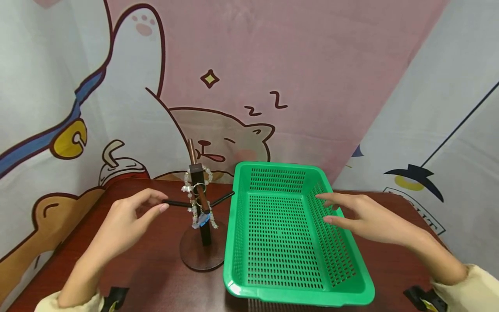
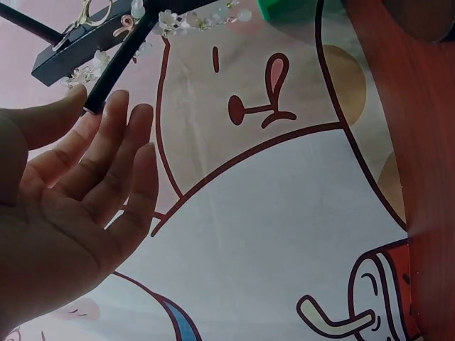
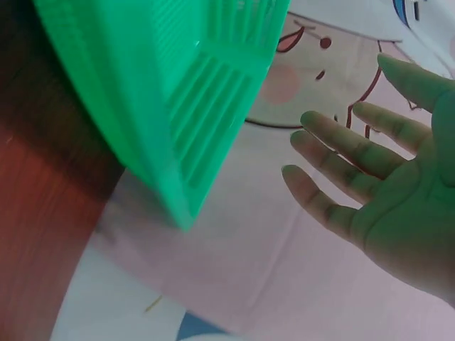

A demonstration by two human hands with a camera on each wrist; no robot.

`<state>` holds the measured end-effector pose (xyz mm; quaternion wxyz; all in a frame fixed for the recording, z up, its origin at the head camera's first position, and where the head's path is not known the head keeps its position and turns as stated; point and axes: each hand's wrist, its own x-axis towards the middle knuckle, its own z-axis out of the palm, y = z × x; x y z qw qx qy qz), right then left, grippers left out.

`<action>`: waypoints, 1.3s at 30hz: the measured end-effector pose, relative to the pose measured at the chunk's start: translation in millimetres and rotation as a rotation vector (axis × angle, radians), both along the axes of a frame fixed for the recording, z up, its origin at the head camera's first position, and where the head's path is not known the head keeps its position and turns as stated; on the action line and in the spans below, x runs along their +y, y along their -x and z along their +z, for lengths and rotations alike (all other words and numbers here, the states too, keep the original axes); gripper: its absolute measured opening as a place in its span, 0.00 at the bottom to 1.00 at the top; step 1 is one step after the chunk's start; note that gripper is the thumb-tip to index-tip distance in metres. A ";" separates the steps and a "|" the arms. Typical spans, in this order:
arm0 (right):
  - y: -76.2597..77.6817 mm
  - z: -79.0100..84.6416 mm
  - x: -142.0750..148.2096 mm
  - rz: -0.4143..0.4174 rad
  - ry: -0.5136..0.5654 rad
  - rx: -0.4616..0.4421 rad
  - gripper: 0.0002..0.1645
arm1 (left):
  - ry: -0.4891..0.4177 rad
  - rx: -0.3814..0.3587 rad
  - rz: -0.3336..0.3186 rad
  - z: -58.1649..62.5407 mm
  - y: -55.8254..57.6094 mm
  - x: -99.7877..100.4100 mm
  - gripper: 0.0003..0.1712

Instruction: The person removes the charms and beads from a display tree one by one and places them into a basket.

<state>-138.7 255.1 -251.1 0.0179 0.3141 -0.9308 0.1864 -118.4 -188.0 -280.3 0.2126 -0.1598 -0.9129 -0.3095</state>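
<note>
A dark jewellery stand [image 1: 205,237] with a round base stands upright left of the basket. Clear and white beaded bracelets [image 1: 210,175] and rings hang on it, with a blue piece [image 1: 203,220] lower down. My left hand [image 1: 124,223] is at the stand's left black arm [image 1: 177,203], its end between thumb and index fingertips in a light pinch. In the left wrist view the other fingers are loosely bent beside the arm [image 2: 121,64]. Above the right side of the green plastic basket [image 1: 280,242], my right hand [image 1: 366,216] holds nothing, fingers apart.
The reddish-brown table [image 1: 152,264] carries the stand and the basket. Behind it hangs a cartoon-printed cloth [image 1: 312,78]. Perforated walls surround the basket, whose raised left rim [image 1: 231,242] lies close to the stand's right black arm [image 1: 223,198].
</note>
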 end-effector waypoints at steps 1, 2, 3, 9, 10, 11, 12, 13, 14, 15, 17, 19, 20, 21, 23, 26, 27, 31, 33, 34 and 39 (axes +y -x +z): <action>1.1 1.0 -4.2 0.018 0.005 -0.008 0.26 | -0.002 0.003 0.000 0.1 0.0 0.2 0.05; 2.4 1.8 -8.4 0.038 0.008 -0.016 0.26 | -0.004 0.007 0.000 0.0 0.2 0.3 0.05; 3.5 2.7 -12.6 0.056 0.010 -0.020 0.26 | -0.006 0.010 -0.001 0.0 0.4 0.3 0.04; 10.1 7.1 -36.3 0.119 0.002 -0.024 0.25 | -0.019 0.011 -0.010 0.6 1.2 0.4 0.03; 11.2 7.6 -40.2 0.121 0.004 -0.024 0.25 | -0.022 0.011 -0.012 0.7 1.2 0.6 0.03; 12.2 8.1 -44.0 0.125 0.008 -0.022 0.25 | -0.026 0.011 -0.014 0.7 1.4 0.5 0.03; 13.2 8.5 -47.7 0.130 0.013 -0.023 0.24 | -0.029 0.012 -0.016 0.6 1.6 0.5 0.03; 14.2 8.7 -51.4 0.135 0.016 -0.026 0.24 | -0.031 0.011 -0.018 0.5 1.7 0.4 0.02; 15.1 8.7 -54.8 0.139 0.020 -0.034 0.23 | -0.033 0.011 -0.018 0.3 1.7 0.5 0.02; 16.1 8.7 -58.4 0.147 0.024 -0.041 0.23 | -0.034 0.010 -0.019 0.0 1.7 0.7 0.02; 18.5 8.2 -65.5 0.168 0.034 -0.052 0.23 | -0.036 0.008 -0.021 -0.6 1.9 0.8 0.03; 21.1 7.2 -72.9 0.194 0.044 -0.057 0.23 | -0.034 0.007 -0.023 -1.0 2.4 0.7 0.03; 22.2 6.6 -76.6 0.205 0.047 -0.058 0.23 | -0.033 0.005 -0.023 -0.9 2.6 0.8 0.03; 23.5 6.1 -80.3 0.219 0.051 -0.058 0.23 | -0.031 0.003 -0.024 -0.8 2.8 0.8 0.03; 25.3 5.1 -87.8 0.240 0.059 -0.056 0.23 | -0.033 -0.003 -0.026 0.0 3.5 0.9 0.04; 26.8 4.3 -98.7 0.258 0.072 -0.063 0.23 | -0.042 -0.012 -0.030 0.7 4.1 1.4 0.04; 27.2 3.9 -102.5 0.262 0.078 -0.070 0.22 | -0.046 -0.014 -0.032 0.7 4.3 1.5 0.04; 28.6 1.6 -117.8 0.278 0.104 -0.086 0.21 | -0.049 -0.016 -0.035 -0.1 4.3 1.4 0.04; 29.4 0.9 -125.6 0.295 0.112 -0.092 0.19 | -0.044 -0.016 -0.034 -0.3 4.3 1.2 0.04; 30.0 0.5 -129.4 0.308 0.113 -0.089 0.19 | -0.044 -0.018 -0.035 -0.3 4.5 1.1 0.04; 35.2 -0.8 -149.3 0.367 0.103 -0.073 0.15 | -0.056 -0.031 -0.036 0.2 5.1 1.0 0.03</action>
